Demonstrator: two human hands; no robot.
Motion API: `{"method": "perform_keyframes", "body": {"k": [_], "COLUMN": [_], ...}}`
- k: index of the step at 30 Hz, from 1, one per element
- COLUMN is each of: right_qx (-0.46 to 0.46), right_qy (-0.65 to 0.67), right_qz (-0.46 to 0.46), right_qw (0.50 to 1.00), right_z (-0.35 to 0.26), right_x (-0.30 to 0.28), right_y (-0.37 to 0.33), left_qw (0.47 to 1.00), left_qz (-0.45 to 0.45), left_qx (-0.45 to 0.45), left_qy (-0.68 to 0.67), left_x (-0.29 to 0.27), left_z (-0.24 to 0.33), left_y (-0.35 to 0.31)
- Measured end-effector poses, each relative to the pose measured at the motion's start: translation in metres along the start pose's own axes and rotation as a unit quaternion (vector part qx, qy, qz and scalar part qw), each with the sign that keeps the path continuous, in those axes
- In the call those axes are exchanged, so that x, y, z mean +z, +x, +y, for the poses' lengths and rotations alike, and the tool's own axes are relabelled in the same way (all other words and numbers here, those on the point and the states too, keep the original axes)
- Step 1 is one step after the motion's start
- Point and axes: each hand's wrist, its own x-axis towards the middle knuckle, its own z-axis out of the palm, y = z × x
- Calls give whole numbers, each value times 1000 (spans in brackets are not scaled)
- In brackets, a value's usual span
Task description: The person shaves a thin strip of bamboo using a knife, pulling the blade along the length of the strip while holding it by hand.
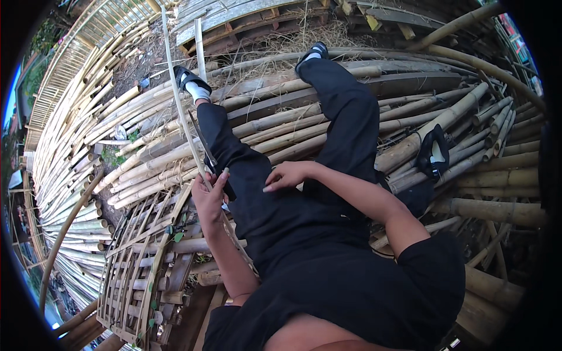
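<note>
My left hand (209,196) is closed around a long, thin bamboo strip (178,105), near my left thigh. The strip rises past my left foot toward the upper edge and trails down under my left forearm. Beside the same hand, a dark narrow blade-like piece (206,143) points away from me along the strip; how it is held is hidden. Resting over my lap, my right hand (288,175) has loosely bent fingers with nothing visible in them. Black trousers (252,175) cover my legs, which stretch forward over bamboo poles (287,126).
Many cut bamboo poles (76,146) lie stacked at the left. A woven bamboo lattice (134,275) is near my left side. A black shoe-like item (434,152) lies on poles at the right. Wooden pallets (234,20) and dry straw (293,44) are beyond my feet.
</note>
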Motion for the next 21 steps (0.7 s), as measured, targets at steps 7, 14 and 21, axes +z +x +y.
{"method": "perform_keyframes", "body": {"k": [7,14,21], "right_qx": [135,-59,59], "right_qy": [-374,-257,-190], "right_qz": [791,840,135], "right_qw": [465,474,971], "right_z": [29,-11,74], "right_x": [-181,-233,-148], "right_y": [-88,-92,49], "left_qw": [1000,999,997], "left_qz": [-11,-10,-47], "left_qx": [6,-3,-6], "left_qy": [20,53,55], "left_x": [-3,12,27], "left_z": [4,8,-6], "left_y": [-15,-32,-34]}}
